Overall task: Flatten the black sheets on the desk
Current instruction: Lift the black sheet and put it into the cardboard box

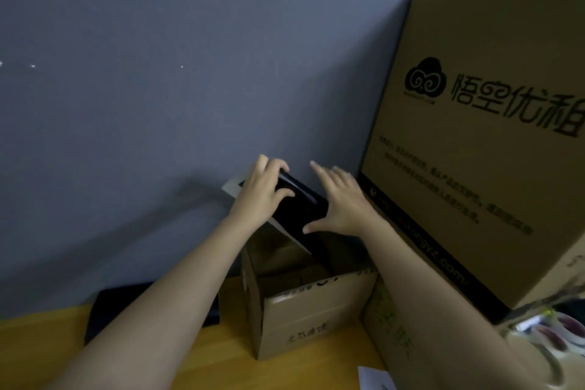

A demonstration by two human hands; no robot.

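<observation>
Left hand grips black sheet; right hand flat against it

Glossy black sheet, matt brown cardboard box, smooth yellow wooden desk, matt grey wall

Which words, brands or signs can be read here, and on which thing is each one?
"悟空优租", beside a black cloud logo: side of the big cardboard box.
Small lines under it: too blurred.
Web address on the black strip lower down: only ".com/" is clear.
Handwriting on the small open box: unreadable.
The black sheet that the left hand holds: no text visible.
</observation>
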